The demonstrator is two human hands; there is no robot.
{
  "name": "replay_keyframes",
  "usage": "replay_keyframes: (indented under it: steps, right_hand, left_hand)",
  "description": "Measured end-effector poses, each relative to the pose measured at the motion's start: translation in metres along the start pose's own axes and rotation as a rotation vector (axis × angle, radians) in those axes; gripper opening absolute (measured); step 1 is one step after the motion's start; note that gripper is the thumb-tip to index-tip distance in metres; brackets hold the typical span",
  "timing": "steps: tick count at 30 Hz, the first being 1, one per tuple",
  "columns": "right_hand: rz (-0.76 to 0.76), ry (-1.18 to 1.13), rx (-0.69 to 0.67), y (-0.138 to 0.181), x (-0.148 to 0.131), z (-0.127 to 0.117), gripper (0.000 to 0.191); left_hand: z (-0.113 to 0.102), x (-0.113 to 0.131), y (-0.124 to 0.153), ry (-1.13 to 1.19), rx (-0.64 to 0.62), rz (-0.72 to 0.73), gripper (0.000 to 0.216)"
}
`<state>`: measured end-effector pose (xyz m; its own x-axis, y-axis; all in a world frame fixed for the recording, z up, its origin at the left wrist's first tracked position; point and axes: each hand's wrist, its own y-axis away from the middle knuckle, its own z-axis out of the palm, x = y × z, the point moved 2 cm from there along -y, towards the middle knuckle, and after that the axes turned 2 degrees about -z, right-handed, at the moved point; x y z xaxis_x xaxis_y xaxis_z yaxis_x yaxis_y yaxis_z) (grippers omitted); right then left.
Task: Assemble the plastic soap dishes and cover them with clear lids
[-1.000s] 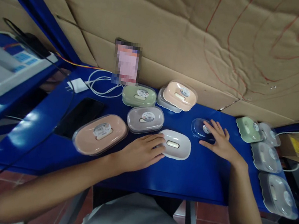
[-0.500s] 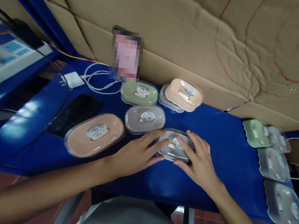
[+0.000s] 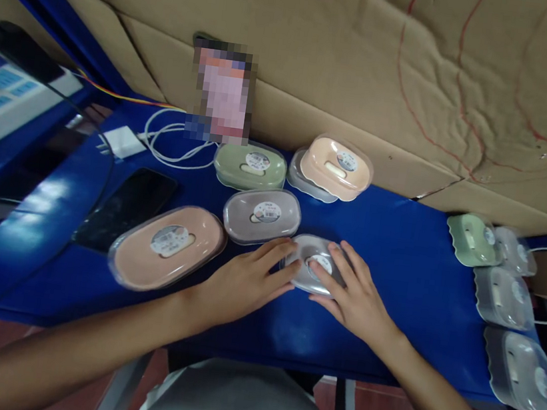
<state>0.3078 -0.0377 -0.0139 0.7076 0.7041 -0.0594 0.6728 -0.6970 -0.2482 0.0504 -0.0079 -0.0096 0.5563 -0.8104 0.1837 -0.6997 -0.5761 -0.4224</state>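
An oval grey soap box (image 3: 311, 280) with a clear lid and a round label sits on the blue table in front of me. My left hand (image 3: 254, 273) grips its left end, with fingers on the lid and the thumb low at the front edge. From the right, my right hand (image 3: 351, 286) holds the box, fingers spread over the lid and label, thumb along the front edge. Just behind it lies another grey soap box (image 3: 241, 217). A pink soap box (image 3: 135, 261) rests left of my left hand.
Further back are a green soap box (image 3: 229, 162) and a peach soap box (image 3: 317, 157) leaning on a grey one. Several more boxes, among them a green one (image 3: 463, 240), line the right edge. A black phone (image 3: 127, 202) and white charger (image 3: 123, 143) lie left; a cardboard wall (image 3: 324, 50) rises behind.
My right hand has moved slightly left, its fingers further over the lid and label. The left hand stays at the box's left end. The whole view has shifted a little.
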Motion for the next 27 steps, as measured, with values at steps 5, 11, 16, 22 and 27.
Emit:
replay_keyframes:
  steps: [5,11,16,22,27]
  right_hand:
    - [-0.018,-0.038,-0.006,0.002,0.009,0.0,0.087]
    - [0.045,-0.068,0.031,0.005,0.024,-0.001,0.085]
    - [0.079,-0.127,0.025,0.006,0.031,0.002,0.084]
    - [0.079,-0.119,0.054,0.005,0.036,0.004,0.081]
    - [0.043,-0.148,0.102,0.005,0.041,0.01,0.082]
  left_hand:
    - [0.006,0.0,0.001,0.012,0.023,-0.003,0.032]
    - [0.011,-0.001,0.002,0.09,0.007,-0.061,0.041]
    - [0.016,-0.003,0.003,0.108,-0.03,-0.054,0.05]
    - [0.022,-0.004,0.005,0.117,-0.07,-0.063,0.06]
    - [0.023,-0.005,0.003,0.145,-0.047,-0.07,0.058]
